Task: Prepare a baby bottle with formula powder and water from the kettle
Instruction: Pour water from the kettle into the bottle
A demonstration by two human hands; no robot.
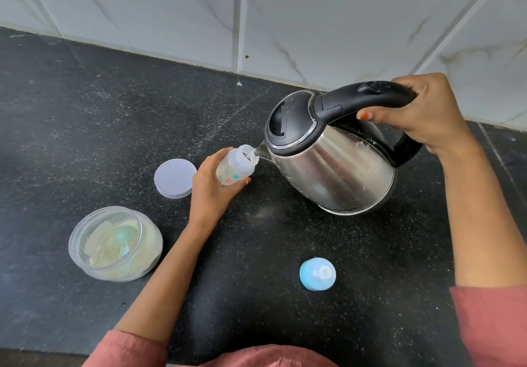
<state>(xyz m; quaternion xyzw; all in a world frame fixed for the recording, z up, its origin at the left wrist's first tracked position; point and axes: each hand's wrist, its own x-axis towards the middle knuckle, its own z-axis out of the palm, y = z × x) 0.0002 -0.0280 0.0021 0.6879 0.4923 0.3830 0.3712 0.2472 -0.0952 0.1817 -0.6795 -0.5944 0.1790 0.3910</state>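
The small clear plastic baby bottle with coloured prints (236, 168) is near the middle of the black speckled stone surface (114, 109), held by the left hand (212, 187). Its fingers (245, 180) are wrapped round the bottle's body, tilting the open neck toward the spout, likely so the narrow mouth catches the stream. The right hand (422, 115) has its fingers (405, 85) clamped round the black handle of the stainless-steel electric kettle (336, 167), which is tipped forward with its spout just at the bottle's neck. A thin thread of water appears to run in.

The open clear round jar of pale formula powder (114, 244), with a light blue scoop (123, 238) inside, sits toward the left near edge. Its white round lid (174, 177) lies flat just beside the left hand. The blue teat cap (317, 274) stands apart toward the near edge, between the two arms, within easy reach for closing.

Bare surface lies behind the bottle up to the back edge under the white marbled tile wall (313, 24), so the kettle has room to swing back.
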